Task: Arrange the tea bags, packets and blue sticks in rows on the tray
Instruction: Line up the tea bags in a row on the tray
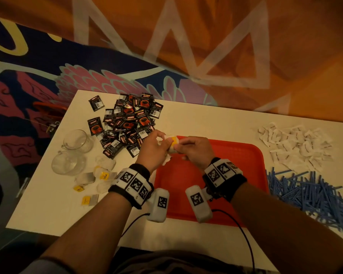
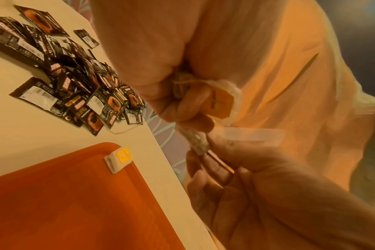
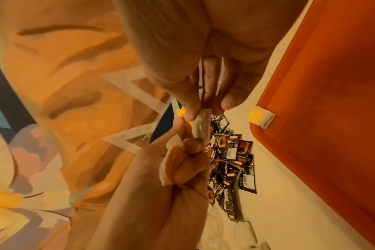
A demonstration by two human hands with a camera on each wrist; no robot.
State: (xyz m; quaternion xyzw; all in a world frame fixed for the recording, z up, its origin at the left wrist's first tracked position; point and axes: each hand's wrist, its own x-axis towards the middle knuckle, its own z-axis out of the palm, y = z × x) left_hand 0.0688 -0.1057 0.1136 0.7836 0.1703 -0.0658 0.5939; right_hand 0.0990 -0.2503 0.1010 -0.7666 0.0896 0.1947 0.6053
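Both hands meet above the far-left corner of the red tray (image 1: 245,155), w/ a tea bag (image 3: 200,125) stretched between them. Left hand (image 1: 156,149): grip is curled shut round a bunch of tea bags, white paper + a yellow tag (image 2: 222,104) poking out past the fingers (image 2: 190,99). Right hand (image 1: 194,149): thumb + fingertips pressed together, pinching the other end of that same tea bag, other fingers loosely bent behind. So the bag sits in both grips, held up off the tray, not touching it. One tea bag w/ yellow tag (image 2: 120,157) already lies at the tray's far-left corner, right on the rim. Black coffee packets (image 1: 127,121) are heaped on the counter (image 1: 57,204) toward its far-left corner, just beyond the left hand. Loose tea bags (image 1: 99,178) lie scattered near the counter's left edge, beside two clear glass cups (image 1: 75,141). White packets (image 1: 297,147) are piled by the far-right part of the counter, and the blue sticks (image 1: 313,192) lie in a heap at the right edge, next to the tray's right side. Both wrists carry bands w/ black-and-white marker tags (image 1: 135,182), cables running off toward the near edge.
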